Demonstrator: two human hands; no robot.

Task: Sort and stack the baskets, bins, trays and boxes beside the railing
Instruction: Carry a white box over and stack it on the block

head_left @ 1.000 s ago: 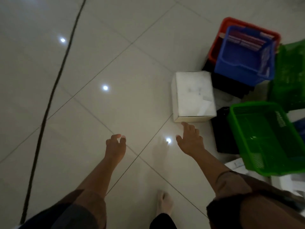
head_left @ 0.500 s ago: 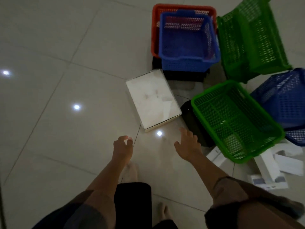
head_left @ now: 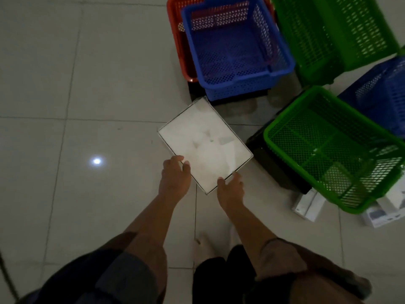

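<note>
White box [head_left: 205, 144] lies on the floor tiles [head_left: 65, 84], just before the blue basket [head_left: 236, 47]. Left hand [head_left: 175, 178] and right hand [head_left: 231, 187] touch its near corner edges, fingers lightly spread, not yet curled around. I think both palms should slide under opposite sides and lift it level. No writing is readable

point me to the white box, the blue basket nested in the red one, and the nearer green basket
white box [head_left: 205, 141], head view, middle of its top face
blue basket [head_left: 232, 51], head view, its inner floor
green basket [head_left: 328, 148], head view, its mesh floor
</note>
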